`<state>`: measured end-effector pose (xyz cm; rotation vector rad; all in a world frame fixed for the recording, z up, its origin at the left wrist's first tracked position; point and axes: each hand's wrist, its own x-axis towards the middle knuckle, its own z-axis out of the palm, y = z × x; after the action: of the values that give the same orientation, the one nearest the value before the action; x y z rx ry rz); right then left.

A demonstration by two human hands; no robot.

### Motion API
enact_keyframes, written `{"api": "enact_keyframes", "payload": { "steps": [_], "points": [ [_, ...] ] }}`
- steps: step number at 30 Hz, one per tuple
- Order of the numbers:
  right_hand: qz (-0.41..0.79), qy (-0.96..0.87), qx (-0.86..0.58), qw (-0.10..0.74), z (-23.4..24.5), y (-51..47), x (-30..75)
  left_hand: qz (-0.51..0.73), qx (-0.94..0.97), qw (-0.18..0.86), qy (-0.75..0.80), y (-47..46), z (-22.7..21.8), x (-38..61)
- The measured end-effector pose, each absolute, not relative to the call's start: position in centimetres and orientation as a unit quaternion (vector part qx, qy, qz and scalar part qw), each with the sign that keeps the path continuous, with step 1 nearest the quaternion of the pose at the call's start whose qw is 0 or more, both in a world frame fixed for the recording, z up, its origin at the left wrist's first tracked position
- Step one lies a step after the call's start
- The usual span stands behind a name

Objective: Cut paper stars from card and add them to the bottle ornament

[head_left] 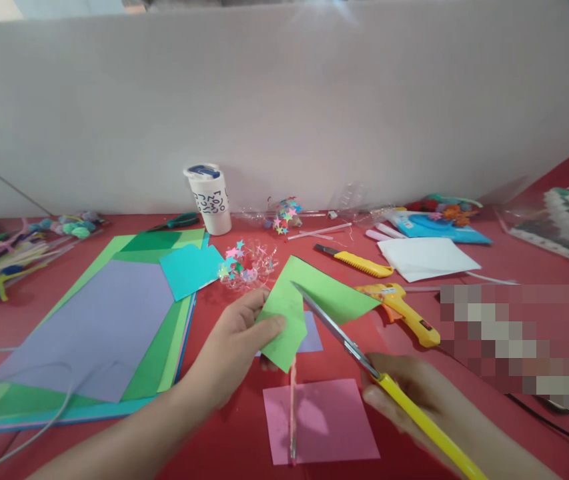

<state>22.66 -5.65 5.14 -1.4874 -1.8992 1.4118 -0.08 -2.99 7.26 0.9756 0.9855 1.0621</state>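
My left hand (237,347) pinches a light green sheet of paper (287,327) between thumb and fingers, held above the table. My right hand (409,393) grips a pair of scissors (344,343) with yellow handles and metal blades. The blades lie in a cut in the green paper, their tip near its upper middle, and a flap of the sheet spreads off to the right. Below, a pink square of paper (334,427) lies on the table with a slim pencil (293,413) across it. A small lilac piece of paper (313,333) shows partly behind the green one.
Stacked coloured sheets (89,327) cover the left side. Behind stand a white cup (211,203) and star trimmings (244,263). To the right lie a yellow box cutter (359,261), a yellow glue gun (407,317) and white paper (427,259). A cable (549,417) runs along the right.
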Motion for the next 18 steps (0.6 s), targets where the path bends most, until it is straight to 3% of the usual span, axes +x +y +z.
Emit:
{"api": "enact_keyframes", "payload": {
  "steps": [7,18],
  "points": [
    [0.52,-0.649,-0.53,0.167,5.8,-6.2,22.0,0.513,0.403,0.59,0.475,-2.5,7.4,-0.2],
    [0.515,-0.653,-0.535,0.151,6.2,-6.4,21.4,0.426,0.483,0.58,0.499,-2.9,7.3,-0.3]
  ]
}}
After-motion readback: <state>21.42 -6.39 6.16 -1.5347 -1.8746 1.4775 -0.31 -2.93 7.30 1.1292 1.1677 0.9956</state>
